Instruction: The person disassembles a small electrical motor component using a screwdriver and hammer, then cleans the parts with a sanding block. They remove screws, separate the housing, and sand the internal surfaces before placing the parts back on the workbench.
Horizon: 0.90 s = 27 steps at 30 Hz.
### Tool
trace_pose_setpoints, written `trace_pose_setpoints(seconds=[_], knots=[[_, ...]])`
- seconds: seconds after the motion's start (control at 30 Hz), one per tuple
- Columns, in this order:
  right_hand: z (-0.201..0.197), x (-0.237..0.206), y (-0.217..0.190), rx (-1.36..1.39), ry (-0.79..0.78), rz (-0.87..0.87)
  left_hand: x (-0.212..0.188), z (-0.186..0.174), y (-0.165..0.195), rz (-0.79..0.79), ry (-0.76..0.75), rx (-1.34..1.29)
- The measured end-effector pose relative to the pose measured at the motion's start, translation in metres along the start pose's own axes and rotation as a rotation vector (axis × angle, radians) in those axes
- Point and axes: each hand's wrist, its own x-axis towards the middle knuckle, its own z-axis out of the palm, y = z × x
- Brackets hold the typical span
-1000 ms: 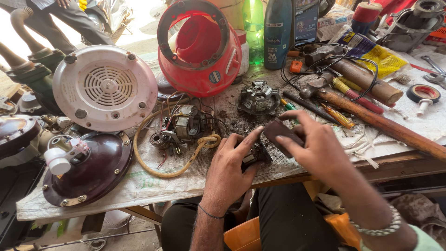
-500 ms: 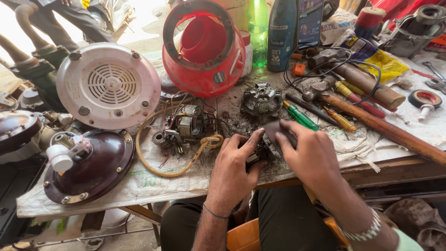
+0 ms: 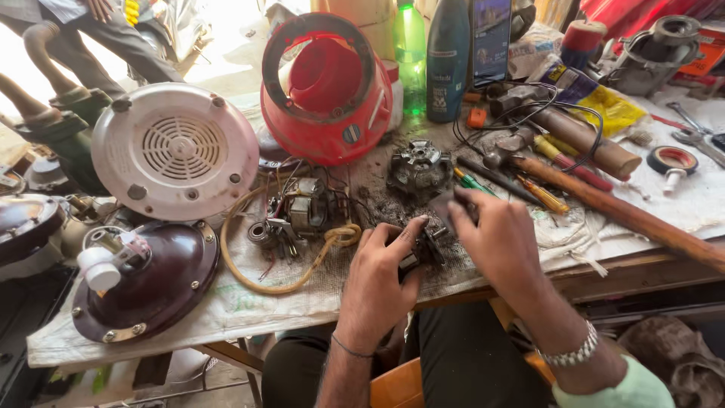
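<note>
From the head camera we look down on a cluttered workbench [image 3: 664, 204] covered with a pale cloth. Our left hand [image 3: 381, 283] curls around a small dark motor part [image 3: 424, 248], thumb and fingers pinching it at the near edge of the bench. Our right hand [image 3: 502, 242] comes over from the other side, fingertips pressed together on the top of the same part; what lies under the palm we cannot tell. The part sits on a patch of black grime just in front of a greasy metal rotor housing [image 3: 420, 165]. Left of our hands lies a wound motor stator [image 3: 300, 211] inside a loop of yellowish hose [image 3: 287, 279]. Behind it stand a red plastic housing [image 3: 326, 91] and a white vented cover [image 3: 175, 149]. A long wooden handle [image 3: 627, 215] lies on the right.
</note>
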Motion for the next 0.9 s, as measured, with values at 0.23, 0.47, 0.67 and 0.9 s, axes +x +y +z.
trace_pose_setpoints(seconds=[0.23,0.47,0.67,0.9], knots=[[0.002,0.0,-0.001,0.074,0.04,0.06,0.003,-0.001,-0.001,-0.006,0.026,-0.007],[0.0,-0.005,0.005,0.013,0.047,-0.04,0.001,-0.001,0.003,-0.033,0.007,-0.014],[0.005,-0.002,0.011,0.022,0.006,-0.024,0.001,0.003,-0.004,-0.036,-0.005,0.032],[0.006,0.0,0.01,0.143,-0.082,0.042,0.0,0.007,-0.007,0.008,0.061,0.101]])
